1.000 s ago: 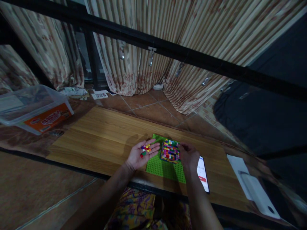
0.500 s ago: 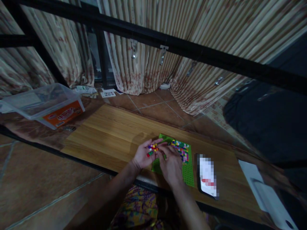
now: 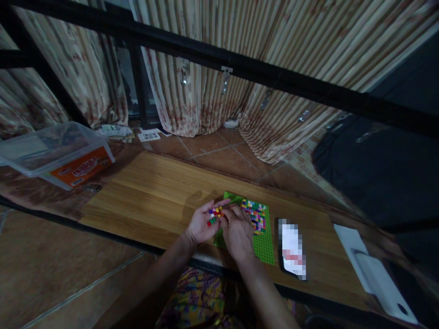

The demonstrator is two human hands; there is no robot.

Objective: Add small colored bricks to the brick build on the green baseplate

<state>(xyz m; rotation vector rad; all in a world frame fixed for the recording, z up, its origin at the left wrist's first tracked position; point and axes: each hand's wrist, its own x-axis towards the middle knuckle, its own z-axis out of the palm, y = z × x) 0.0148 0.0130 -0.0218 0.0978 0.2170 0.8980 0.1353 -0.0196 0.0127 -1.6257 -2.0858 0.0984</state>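
My left hand (image 3: 200,226) is held palm up over the wooden board, cupping a small pile of colourful building bricks (image 3: 216,212) in red, yellow, white, purple and green. Over that pile, my right hand (image 3: 239,234) bends its fingers in a pinch, its tips at an orange brick on the pile's right edge. Beneath both hands lies a green studded baseplate (image 3: 264,249), partly covered by them. On its upper right part sits a patch of multicoloured bricks (image 3: 258,214) pressed close together; my right hand hides its left side.
Right of the baseplate lies a phone (image 3: 291,249) with a blurred screen. A white object (image 3: 380,278) is at the board's right end. A clear plastic bin (image 3: 65,155) with an orange label stands far left. A dark metal bar (image 3: 206,50) crosses above, before striped curtains (image 3: 212,100).
The whole view has shifted slightly, so things sit a little further left. My right fingertips have moved slightly closer over the bricks in my left palm.
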